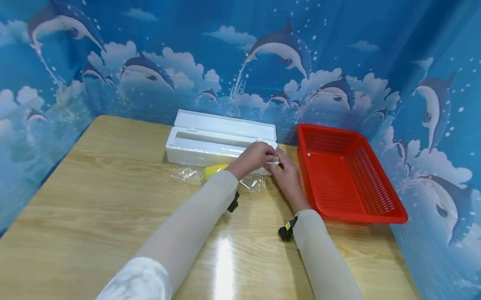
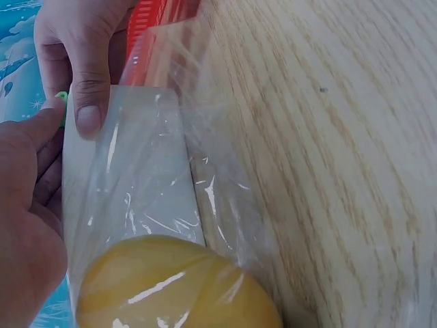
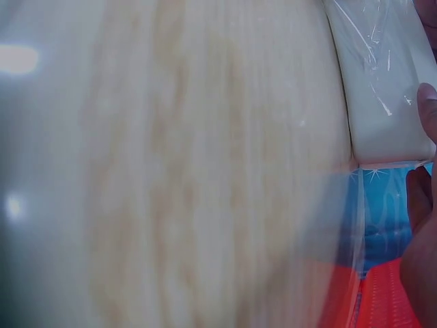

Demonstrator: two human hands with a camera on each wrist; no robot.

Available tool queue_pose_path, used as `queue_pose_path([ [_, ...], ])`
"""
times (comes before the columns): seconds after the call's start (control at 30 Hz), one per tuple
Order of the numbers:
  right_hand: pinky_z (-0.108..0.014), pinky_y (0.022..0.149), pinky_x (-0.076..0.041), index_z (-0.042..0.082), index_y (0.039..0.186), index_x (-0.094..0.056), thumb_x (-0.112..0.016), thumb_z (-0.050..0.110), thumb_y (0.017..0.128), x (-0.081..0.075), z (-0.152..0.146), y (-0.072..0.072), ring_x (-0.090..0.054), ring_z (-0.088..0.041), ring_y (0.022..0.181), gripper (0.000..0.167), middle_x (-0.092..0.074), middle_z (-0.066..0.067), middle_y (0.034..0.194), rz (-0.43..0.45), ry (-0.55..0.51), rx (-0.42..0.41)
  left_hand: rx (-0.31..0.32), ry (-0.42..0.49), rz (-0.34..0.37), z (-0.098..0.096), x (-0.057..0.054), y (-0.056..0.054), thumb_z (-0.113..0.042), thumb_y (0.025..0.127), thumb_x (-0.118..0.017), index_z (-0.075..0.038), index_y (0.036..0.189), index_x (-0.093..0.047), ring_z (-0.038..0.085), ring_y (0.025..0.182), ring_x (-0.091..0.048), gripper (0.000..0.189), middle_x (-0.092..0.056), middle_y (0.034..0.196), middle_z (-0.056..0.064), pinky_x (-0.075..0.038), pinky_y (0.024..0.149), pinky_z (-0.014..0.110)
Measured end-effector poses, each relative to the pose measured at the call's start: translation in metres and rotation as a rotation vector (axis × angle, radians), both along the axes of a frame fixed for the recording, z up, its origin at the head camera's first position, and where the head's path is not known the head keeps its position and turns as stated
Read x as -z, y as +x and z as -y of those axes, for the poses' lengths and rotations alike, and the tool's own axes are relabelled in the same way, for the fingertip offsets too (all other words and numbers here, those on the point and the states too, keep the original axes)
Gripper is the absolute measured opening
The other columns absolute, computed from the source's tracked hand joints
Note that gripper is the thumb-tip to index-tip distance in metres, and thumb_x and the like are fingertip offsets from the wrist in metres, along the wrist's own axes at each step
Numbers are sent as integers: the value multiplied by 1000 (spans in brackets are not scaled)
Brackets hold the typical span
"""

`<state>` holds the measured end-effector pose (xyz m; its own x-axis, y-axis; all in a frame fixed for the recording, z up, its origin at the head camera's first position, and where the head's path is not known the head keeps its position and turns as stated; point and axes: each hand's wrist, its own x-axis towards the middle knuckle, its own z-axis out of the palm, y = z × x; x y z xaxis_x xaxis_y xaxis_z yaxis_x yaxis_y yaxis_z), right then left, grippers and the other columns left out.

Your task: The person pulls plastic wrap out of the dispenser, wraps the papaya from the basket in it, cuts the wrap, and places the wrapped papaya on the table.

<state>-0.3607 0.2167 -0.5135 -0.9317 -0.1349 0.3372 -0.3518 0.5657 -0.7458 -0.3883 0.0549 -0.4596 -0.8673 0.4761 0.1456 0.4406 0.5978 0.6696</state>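
Note:
A long white plastic-wrap dispenser stands at the back of the table with its lid raised. Clear plastic film hangs over its front and covers a rounded yellow fruit, whose kind I cannot tell. At the dispenser's right end, my left hand has curled fingers, pinching a small green slider. Beside it my right hand grips that same end, thumb pressed on the front face through or over the film. Much of the right hand lies outside the right wrist view.
Just right of the dispenser sits a red plastic basket with slotted sides. The wooden table meets a blue dolphin-print curtain at the back and sides.

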Motion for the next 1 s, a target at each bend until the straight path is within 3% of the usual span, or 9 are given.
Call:
queue_pose_path([
  [0.17, -44, 115, -42, 17, 149, -51, -76, 26, 91, 0, 0, 0, -41, -25, 146, 63, -43, -4, 158, 15, -15, 4, 1, -10, -11, 2, 0, 0, -20, 102, -61, -7, 107, -76, 18, 94, -66, 20, -74, 105, 7, -53, 87, 31],
  [0.47, -41, 119, -36, 15, 150, -48, -78, 29, 90, -1, -1, 0, -39, -22, 147, 68, -43, -4, 158, 33, -40, 17, -9, -36, -122, 6, 3, 2, -17, 101, -61, -7, 108, -76, 20, 101, -67, 19, -74, 107, 6, -53, 95, 32],
  [0.67, -39, 119, -35, 14, 148, -49, -78, 30, 90, 0, 3, -1, -39, -21, 147, 67, -45, -5, 157, 23, -46, 13, -4, -53, -149, 15, 3, 4, -16, 101, -61, -7, 105, -76, 22, 98, -67, 17, -74, 103, 8, -53, 93, 34],
  [0.83, -40, 120, -34, 15, 147, -50, -79, 30, 88, 0, 4, 0, -37, -20, 147, 67, -46, -4, 156, 39, -77, 11, -33, -84, -133, 34, 2, 6, -16, 100, -63, -7, 110, -76, 21, 105, -68, 19, -75, 109, 7, -53, 98, 33],
  [1.0, -39, 122, -31, 18, 148, -50, -78, 36, 88, -2, 2, 1, -37, -17, 148, 68, -46, 2, 156, 71, -70, 46, -59, -71, -83, 69, 0, 14, -16, 101, -62, -9, 111, -76, 19, 104, -66, 18, -73, 108, 5, -54, 98, 32],
])
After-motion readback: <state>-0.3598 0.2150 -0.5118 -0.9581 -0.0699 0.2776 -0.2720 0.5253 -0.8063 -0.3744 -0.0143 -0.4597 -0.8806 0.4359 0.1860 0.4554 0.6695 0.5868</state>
